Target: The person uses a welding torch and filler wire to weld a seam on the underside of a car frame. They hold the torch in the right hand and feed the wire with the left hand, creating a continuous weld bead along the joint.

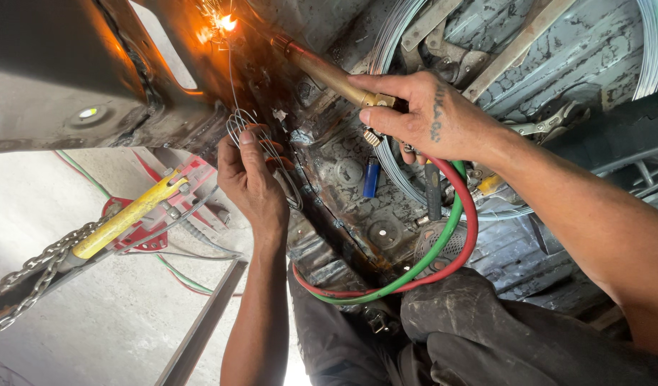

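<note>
Torch (329, 75) in my right hand (429, 118), grip closed, tip aimed at 11 o'clock flame (225, 23). Left hand (251, 179) pinches filler wire (232, 86), feeding it w/ spare coils clear.

A vehicle repair workshop: a rusted, scorched sheet-metal car floor (357, 207), red and green twin gas hoses (443, 250), a grey steel chain (36, 275) (heavy-linked) and coiled bare wire (393, 43).

The right hand (422, 114) grips a brass torch (329, 73) whose tip throws a bright orange flame (225, 23) against a dark metal panel (71, 71) at the far left. The left hand (251, 179) holds a bundle of thin wire (244, 123) up toward the flame. Red and green hoses (443, 250) loop near the right wrist, beside a blue lighter (371, 176) lying on the rusty floor.
</note>
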Demonstrator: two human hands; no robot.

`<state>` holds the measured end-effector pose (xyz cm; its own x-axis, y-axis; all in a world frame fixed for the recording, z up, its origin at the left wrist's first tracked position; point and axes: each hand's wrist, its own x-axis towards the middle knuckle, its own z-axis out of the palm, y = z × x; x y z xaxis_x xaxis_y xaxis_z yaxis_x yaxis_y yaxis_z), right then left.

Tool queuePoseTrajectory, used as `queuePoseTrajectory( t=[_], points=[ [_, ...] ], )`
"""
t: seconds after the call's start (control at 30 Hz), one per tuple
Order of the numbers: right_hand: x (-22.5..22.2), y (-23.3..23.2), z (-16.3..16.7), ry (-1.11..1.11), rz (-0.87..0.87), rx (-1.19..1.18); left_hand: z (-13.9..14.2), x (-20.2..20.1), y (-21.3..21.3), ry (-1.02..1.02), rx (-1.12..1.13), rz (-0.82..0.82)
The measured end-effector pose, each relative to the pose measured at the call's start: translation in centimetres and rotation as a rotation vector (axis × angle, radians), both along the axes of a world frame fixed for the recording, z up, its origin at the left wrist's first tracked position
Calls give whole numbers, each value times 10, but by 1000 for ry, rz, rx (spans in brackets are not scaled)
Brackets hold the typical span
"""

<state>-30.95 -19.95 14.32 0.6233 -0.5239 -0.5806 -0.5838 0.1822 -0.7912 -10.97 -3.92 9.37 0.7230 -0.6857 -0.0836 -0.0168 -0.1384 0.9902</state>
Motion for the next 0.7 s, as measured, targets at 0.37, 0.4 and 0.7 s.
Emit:
queuePoseTrajectory(
  t=[0.37, 0.4, 0.7],
  points=[
    [-2, -1, -4, -39, 6, -6, 0, 0, -3, 27, -24, -19],
    [-2, -1, -4, -42, 6, -7, 1, -1, -3, 30, -27, -19],
    [-1, -1, -5, -73, 7, -8, 2, 1, -6, 12, -21, -22]
  ],
)
